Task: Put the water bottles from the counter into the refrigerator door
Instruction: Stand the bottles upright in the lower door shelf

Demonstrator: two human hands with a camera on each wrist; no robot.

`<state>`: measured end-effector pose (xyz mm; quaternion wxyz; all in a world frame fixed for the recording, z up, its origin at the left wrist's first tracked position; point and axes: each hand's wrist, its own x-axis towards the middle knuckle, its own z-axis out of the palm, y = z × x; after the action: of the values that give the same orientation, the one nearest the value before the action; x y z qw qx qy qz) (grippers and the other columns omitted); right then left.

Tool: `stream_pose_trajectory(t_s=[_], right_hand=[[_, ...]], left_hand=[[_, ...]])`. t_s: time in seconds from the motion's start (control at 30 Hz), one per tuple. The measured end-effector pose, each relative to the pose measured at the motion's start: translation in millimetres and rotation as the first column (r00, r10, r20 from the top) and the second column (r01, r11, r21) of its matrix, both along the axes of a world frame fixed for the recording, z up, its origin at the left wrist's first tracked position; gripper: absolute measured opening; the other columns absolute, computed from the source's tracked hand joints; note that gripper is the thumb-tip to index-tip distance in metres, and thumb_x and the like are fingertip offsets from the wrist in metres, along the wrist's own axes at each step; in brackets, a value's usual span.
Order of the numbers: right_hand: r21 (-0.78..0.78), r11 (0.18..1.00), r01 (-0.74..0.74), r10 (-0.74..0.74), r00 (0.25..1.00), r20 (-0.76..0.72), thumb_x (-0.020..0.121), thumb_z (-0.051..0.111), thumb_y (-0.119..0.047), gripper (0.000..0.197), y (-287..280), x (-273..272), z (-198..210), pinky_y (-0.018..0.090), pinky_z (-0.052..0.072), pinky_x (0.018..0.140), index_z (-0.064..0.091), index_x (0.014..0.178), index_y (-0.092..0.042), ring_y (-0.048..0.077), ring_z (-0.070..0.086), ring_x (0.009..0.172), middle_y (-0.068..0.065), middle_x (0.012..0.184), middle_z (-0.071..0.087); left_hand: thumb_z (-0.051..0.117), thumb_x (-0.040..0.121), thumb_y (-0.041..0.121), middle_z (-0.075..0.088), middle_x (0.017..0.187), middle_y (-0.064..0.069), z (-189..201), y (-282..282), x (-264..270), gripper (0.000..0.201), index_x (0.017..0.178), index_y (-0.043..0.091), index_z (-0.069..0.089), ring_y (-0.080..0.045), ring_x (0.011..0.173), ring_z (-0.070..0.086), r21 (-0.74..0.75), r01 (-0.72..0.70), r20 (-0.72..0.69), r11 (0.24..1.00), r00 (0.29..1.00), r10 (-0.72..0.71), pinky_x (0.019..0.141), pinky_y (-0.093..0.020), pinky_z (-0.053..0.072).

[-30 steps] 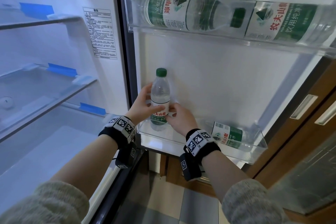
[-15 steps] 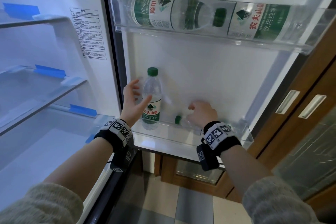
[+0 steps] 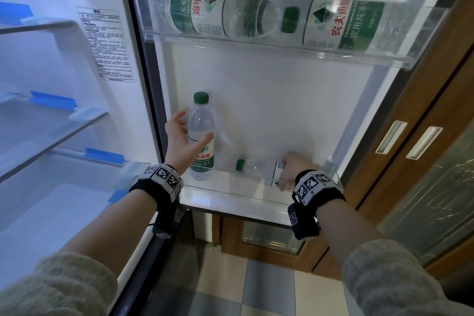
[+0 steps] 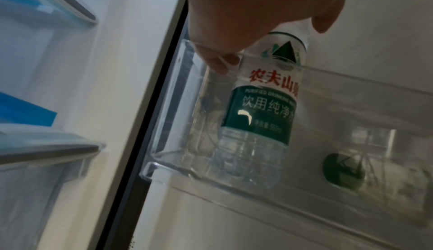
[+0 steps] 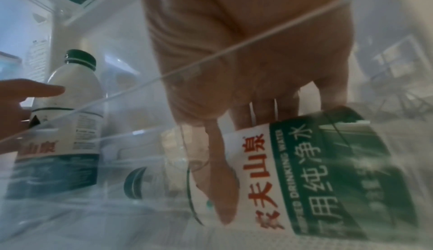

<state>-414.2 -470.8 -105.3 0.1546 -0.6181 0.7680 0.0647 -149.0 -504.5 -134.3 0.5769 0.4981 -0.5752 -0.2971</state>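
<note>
A small green-capped water bottle [image 3: 202, 161] stands upright at the left end of the clear lower door bin [image 3: 230, 195]. My left hand [image 3: 188, 131] is beside it with fingers spread, the thumb across its front; in the left wrist view the upright bottle [image 4: 262, 105] sits just under my left hand [image 4: 246, 13]. A second small bottle [image 3: 256, 168] lies on its side in the same bin, cap to the left. My right hand [image 3: 295, 164] grips its labelled middle; the right wrist view shows my right hand [image 5: 234, 59] with the thumb curled round that lying bottle [image 5: 316, 170].
The upper door bin [image 3: 256, 41] holds two large bottles lying end to end. Open fridge shelves [image 3: 51, 131] are at the left. A wooden cabinet [image 3: 423, 136] stands close behind the door's right edge, with tiled floor [image 3: 256, 290] below.
Both hands held the upright bottle a second ago. My left hand has let go and spread open; my right hand has moved right and taken hold of the lying bottle.
</note>
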Motion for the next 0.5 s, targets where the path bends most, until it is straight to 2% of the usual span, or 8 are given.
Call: stream_pose_trajectory(t_s=[0.07,0.13,0.23,0.3,0.33,0.43,0.5], right_hand=[[0.025,1.0,-0.009,0.01,1.0,-0.027,0.066,0.083,-0.021,0.036,-0.6,1.9,0.4,0.03,0.053,0.077,0.069,0.098,-0.014,0.022,0.066,0.09,0.003,0.097,0.07],[0.048,0.999,-0.021,0.022,0.999,-0.024,0.063,0.084,-0.025,0.037,-2.1,4.1,-0.6,0.033,0.056,0.081,0.07,0.097,-0.015,0.022,0.067,0.088,0.002,0.095,0.07],[0.044,0.998,-0.036,0.035,0.999,0.019,0.059,0.087,-0.023,0.039,-3.7,4.4,-1.1,0.032,0.056,0.075,0.068,0.091,-0.013,0.024,0.067,0.083,0.005,0.091,0.069],[0.0,0.998,-0.059,0.059,0.996,0.067,0.057,0.087,-0.02,0.04,-1.4,3.2,0.5,0.029,0.052,0.068,0.062,0.088,-0.014,0.024,0.065,0.08,0.004,0.087,0.066],[-0.033,0.997,-0.068,0.071,0.993,0.094,0.059,0.086,-0.019,0.041,-0.2,1.9,0.0,0.029,0.051,0.068,0.059,0.089,-0.015,0.023,0.064,0.081,0.003,0.088,0.065],[-0.103,0.991,-0.083,0.096,0.986,0.139,0.065,0.082,-0.018,0.039,0.0,-1.2,-4.5,0.03,0.052,0.076,0.059,0.097,-0.013,0.024,0.063,0.089,0.006,0.097,0.065],[-0.117,0.989,-0.088,0.106,0.981,0.162,0.066,0.082,-0.02,0.037,0.0,-0.9,-7.0,0.028,0.05,0.075,0.058,0.094,-0.016,0.022,0.061,0.088,0.005,0.098,0.064]], left_hand=[[0.081,0.061,0.042,0.048,0.125,-0.005,1.2,-0.7,-0.9,0.082,0.125,0.04,0.03,-0.02,0.114,0.056,0.056,0.044,-0.034,0.997,0.999,-0.042,0.099,-0.047,0.049],[0.083,0.058,0.042,0.053,0.123,-0.001,3.6,-0.3,-1.7,0.086,0.127,0.035,0.032,-0.018,0.113,0.058,0.096,0.062,-0.057,0.993,0.997,-0.057,0.099,-0.048,0.049],[0.083,0.058,0.04,0.055,0.122,0.002,6.0,3.0,-1.9,0.086,0.128,0.031,0.033,-0.016,0.111,0.06,0.112,0.065,-0.038,0.992,0.997,-0.061,0.098,-0.047,0.05],[0.083,0.063,0.039,0.056,0.122,0.003,6.7,5.3,-1.6,0.083,0.129,0.03,0.033,-0.015,0.109,0.062,0.128,0.067,-0.035,0.99,0.997,-0.063,0.097,-0.047,0.05],[0.082,0.065,0.041,0.057,0.122,0.004,6.6,6.5,-1.1,0.081,0.129,0.031,0.033,-0.014,0.107,0.063,0.136,0.067,-0.03,0.988,0.998,-0.063,0.097,-0.046,0.051],[0.08,0.063,0.053,0.061,0.121,0.005,6.5,8.2,1.9,0.082,0.128,0.034,0.032,-0.013,0.104,0.065,0.156,0.059,-0.002,0.986,0.998,-0.06,0.094,-0.047,0.052],[0.078,0.062,0.056,0.063,0.118,0.006,5.3,9.3,3.9,0.083,0.128,0.036,0.031,-0.013,0.101,0.066,0.172,0.051,0.032,0.984,0.998,-0.057,0.094,-0.047,0.053]])
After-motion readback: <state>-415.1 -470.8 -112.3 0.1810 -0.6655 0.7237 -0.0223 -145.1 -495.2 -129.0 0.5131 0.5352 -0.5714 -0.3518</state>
